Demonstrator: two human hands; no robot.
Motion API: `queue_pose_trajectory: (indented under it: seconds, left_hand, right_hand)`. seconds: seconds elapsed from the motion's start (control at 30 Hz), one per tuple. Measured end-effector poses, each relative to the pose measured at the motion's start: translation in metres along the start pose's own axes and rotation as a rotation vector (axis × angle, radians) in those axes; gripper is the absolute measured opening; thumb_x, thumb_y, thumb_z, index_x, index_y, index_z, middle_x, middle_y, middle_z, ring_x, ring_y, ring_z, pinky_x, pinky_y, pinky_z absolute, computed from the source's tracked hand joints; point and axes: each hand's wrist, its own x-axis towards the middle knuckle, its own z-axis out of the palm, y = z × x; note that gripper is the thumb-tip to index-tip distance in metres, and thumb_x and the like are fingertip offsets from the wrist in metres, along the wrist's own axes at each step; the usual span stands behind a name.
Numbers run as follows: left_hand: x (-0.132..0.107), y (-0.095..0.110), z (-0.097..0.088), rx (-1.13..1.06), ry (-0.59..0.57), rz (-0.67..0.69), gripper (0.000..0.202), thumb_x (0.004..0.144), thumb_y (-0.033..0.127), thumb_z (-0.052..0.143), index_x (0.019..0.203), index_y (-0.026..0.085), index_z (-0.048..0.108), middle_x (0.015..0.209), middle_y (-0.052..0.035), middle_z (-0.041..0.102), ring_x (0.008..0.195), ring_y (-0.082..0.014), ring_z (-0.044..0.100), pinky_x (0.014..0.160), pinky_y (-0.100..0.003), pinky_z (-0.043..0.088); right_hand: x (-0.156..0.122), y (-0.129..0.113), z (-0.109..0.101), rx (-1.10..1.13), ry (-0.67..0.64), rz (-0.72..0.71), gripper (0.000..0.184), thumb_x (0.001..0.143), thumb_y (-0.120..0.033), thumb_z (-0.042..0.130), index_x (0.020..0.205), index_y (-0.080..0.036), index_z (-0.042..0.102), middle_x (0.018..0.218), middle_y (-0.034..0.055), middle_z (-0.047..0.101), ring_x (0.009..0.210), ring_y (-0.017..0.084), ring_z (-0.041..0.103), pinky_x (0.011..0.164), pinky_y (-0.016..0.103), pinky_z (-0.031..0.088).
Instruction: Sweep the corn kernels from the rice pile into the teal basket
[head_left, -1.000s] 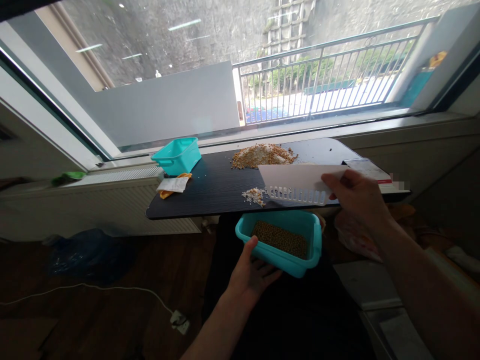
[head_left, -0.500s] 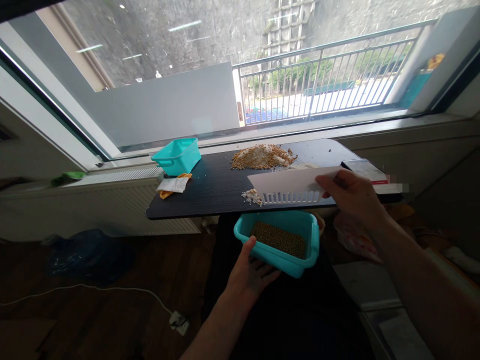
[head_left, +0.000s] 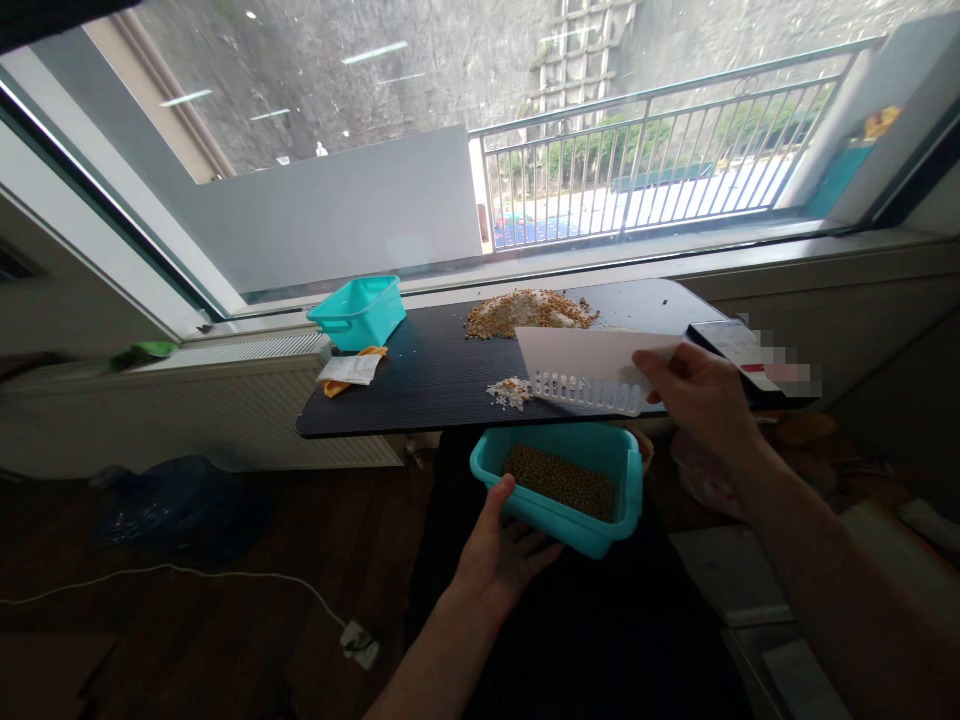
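My left hand (head_left: 501,553) grips a teal plastic bin (head_left: 556,526) from beneath, just below the front edge of the black table (head_left: 420,375); brown beans (head_left: 559,478) fill its bottom. My right hand (head_left: 697,398) pinches a white slotted plastic scraper (head_left: 592,368) standing on edge on the table above the bin. A small heap of mixed white grains and beans (head_left: 510,392) lies at the scraper's left end. A bigger mixed pile (head_left: 529,312) sits at the table's far side.
A second teal bin (head_left: 358,311) stands at the table's back left, with a white and orange packet (head_left: 349,370) beside it. A card or booklet (head_left: 739,345) lies at the right end. A white radiator runs under the window; a cable and plug (head_left: 360,642) lie on the floor.
The scraper slid left toward the small heap, then back right and slightly away from the edge. The left hand kept the bin in place.
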Motion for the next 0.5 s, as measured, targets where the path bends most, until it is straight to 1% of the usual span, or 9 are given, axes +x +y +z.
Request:
queue_pose_trajectory:
  seconds: [0.07, 0.23, 0.33, 0.43, 0.5]
  left_hand:
    - [0.0, 0.0, 0.0, -0.003, 0.002, 0.007, 0.059, 0.087, 0.05, 0.054, 0.132, 0.013, 0.046, 0.129, -0.0169, 0.054, 0.116, -0.0341, 0.057, 0.094, -0.047, 0.051]
    - [-0.001, 0.0, 0.0, -0.005, 0.004, 0.011, 0.059, 0.086, 0.05, 0.056, 0.132, 0.013, 0.047, 0.13, -0.0174, 0.054, 0.116, -0.0344, 0.057, 0.093, -0.047, 0.052]
    - [-0.001, 0.0, 0.0, -0.009, 0.001, 0.006, 0.059, 0.086, 0.05, 0.056, 0.131, 0.012, 0.048, 0.129, -0.0174, 0.055, 0.115, -0.0338, 0.058, 0.093, -0.047, 0.052]
    - [0.0, 0.0, -0.001, -0.01, -0.004, 0.003, 0.059, 0.086, 0.05, 0.056, 0.131, 0.013, 0.048, 0.13, -0.0172, 0.055, 0.116, -0.0338, 0.057, 0.094, -0.047, 0.052]
    - [0.001, 0.0, -0.001, -0.008, 0.001, 0.003, 0.06, 0.086, 0.051, 0.056, 0.132, 0.013, 0.047, 0.131, -0.0173, 0.055, 0.118, -0.0345, 0.057, 0.095, -0.048, 0.051]
  right_hand:
    - [0.003, -0.002, -0.002, -0.014, 0.024, -0.004, 0.019, 0.071, -0.035, 0.067, 0.069, -0.018, 0.059, 0.054, -0.004, 0.057, 0.045, 0.009, 0.047, 0.045, 0.024, 0.041]
    - [0.005, -0.006, 0.003, -0.009, 0.0, -0.036, 0.016, 0.072, -0.032, 0.066, 0.068, -0.018, 0.059, 0.051, -0.0044, 0.055, 0.046, 0.01, 0.049, 0.046, 0.023, 0.041]
    - [0.007, -0.001, 0.004, -0.015, -0.023, -0.058, 0.017, 0.071, -0.033, 0.066, 0.069, -0.018, 0.06, 0.052, -0.0037, 0.056, 0.045, 0.01, 0.049, 0.045, 0.023, 0.041]
    - [0.008, 0.006, 0.0, -0.003, -0.074, -0.09, 0.02, 0.069, -0.037, 0.068, 0.071, -0.018, 0.062, 0.052, -0.0034, 0.057, 0.044, 0.01, 0.049, 0.043, 0.023, 0.042]
    - [0.009, 0.008, -0.002, 0.008, -0.08, -0.114, 0.023, 0.068, -0.04, 0.069, 0.071, -0.018, 0.063, 0.051, -0.0035, 0.056, 0.044, 0.01, 0.049, 0.043, 0.023, 0.042]
